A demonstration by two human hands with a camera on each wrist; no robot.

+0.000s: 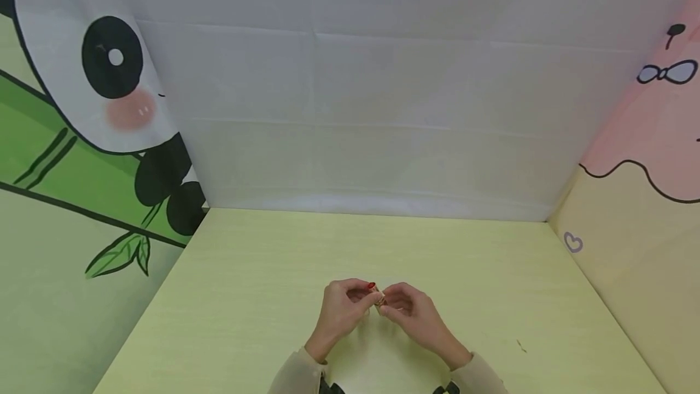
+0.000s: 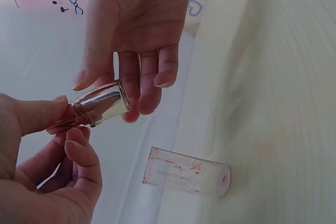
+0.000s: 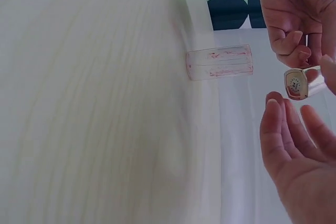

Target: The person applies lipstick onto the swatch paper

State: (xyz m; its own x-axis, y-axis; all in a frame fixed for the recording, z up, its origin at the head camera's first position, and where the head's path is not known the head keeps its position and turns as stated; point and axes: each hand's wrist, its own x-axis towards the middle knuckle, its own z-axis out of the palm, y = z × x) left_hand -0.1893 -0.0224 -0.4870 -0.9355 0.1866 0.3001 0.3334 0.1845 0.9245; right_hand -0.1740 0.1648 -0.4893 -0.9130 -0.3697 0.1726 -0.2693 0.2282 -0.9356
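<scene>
A shiny gold lipstick tube (image 1: 378, 298) with a red tip is held between both hands in the head view. My left hand (image 1: 340, 316) pinches one end with thumb and fingers. The thumb and forefinger of my right hand (image 1: 420, 319) lie round the other part; its remaining fingers extend loosely. In the left wrist view the tube (image 2: 102, 104) lies tilted between my left hand (image 2: 58, 166) and right hand (image 2: 144, 30). The right wrist view shows the tube's end face (image 3: 296, 84). Beside the hands stands a clear cap (image 2: 186, 174) with reddish smears.
The pale wooden tabletop (image 1: 262, 272) extends round the hands. A small thin scrap (image 1: 521, 346) lies right of them. Behind the table hangs a plain pale sheet (image 1: 372, 90); printed cartoon panels stand at the left and right.
</scene>
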